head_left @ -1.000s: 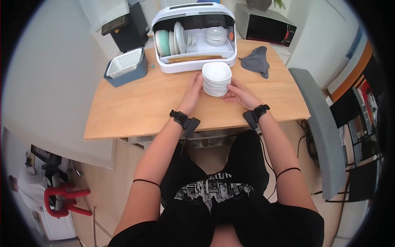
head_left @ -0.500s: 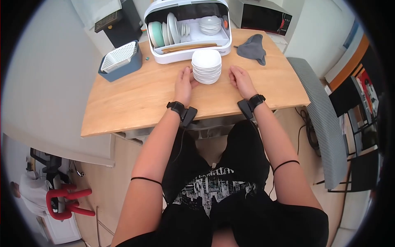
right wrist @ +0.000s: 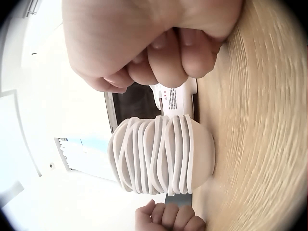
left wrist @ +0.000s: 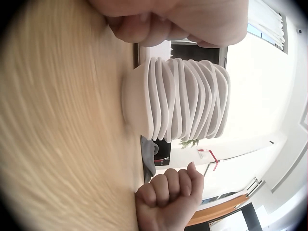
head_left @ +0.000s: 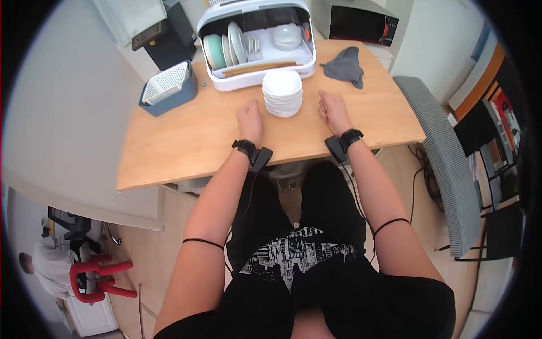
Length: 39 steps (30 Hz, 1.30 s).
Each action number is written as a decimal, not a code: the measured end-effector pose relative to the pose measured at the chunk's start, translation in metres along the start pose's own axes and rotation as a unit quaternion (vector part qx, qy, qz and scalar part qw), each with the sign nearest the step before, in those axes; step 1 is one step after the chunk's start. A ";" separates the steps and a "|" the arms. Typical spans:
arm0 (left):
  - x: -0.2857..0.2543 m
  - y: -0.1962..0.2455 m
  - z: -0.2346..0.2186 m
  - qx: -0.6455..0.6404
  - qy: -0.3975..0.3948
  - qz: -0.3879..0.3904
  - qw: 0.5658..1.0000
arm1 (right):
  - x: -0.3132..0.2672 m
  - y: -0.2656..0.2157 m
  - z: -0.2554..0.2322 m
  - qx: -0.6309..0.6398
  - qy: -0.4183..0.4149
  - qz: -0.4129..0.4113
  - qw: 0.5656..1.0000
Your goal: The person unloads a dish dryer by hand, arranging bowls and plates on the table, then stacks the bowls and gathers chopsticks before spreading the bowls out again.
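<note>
A stack of several small white bowls (head_left: 282,95) with rounded-square rims stands upright on the wooden table in front of the dish cabinet. Their wavy edges show sideways in the left wrist view (left wrist: 180,98). To the left of the stack, my left hand (head_left: 249,121) rests on the table with its fingers curled in, holding nothing. My right hand (head_left: 335,113) lies on the other side, also a fist, apart from the bowls. In the right wrist view the curled fingers (right wrist: 166,60) fold against the palm, with the bowls (right wrist: 159,156) beyond them.
Behind the stack, an open white dish cabinet (head_left: 237,82) holds plates, bowls and chopsticks. A blue-grey basin (head_left: 189,93) with a white basket (head_left: 165,83) stands at left. A grey cloth (head_left: 344,66) lies at right, near a microwave (head_left: 361,25). A padded bench (head_left: 443,164) flanks the table.
Both hands have let go of the bowl stack and drawn apart to either side, their fingers curling into fists. The stack stays standing on the table.
</note>
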State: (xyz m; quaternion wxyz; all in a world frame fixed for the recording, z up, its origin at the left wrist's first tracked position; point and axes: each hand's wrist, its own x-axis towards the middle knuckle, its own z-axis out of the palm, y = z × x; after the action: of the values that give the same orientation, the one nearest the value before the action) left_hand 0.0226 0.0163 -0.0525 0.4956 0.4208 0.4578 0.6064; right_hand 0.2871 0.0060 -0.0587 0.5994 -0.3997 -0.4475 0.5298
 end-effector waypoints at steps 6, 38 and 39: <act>0.007 -0.010 -0.002 -0.015 -0.024 -0.003 1.000 | 0.001 -0.005 0.002 0.007 0.021 0.009 1.000; -0.006 -0.002 0.000 0.059 -0.049 0.010 0.997 | -0.013 -0.011 0.000 -0.074 0.004 0.025 0.997; -0.007 -0.001 -0.001 0.071 -0.051 0.012 0.996 | -0.012 -0.010 0.000 -0.076 0.002 0.030 0.997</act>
State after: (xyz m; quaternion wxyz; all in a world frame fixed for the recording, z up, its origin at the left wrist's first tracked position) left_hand 0.0229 0.0089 -0.0537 0.4800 0.4903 0.4688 0.5562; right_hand 0.2898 -0.0067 -0.0509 0.5522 -0.4585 -0.4729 0.5110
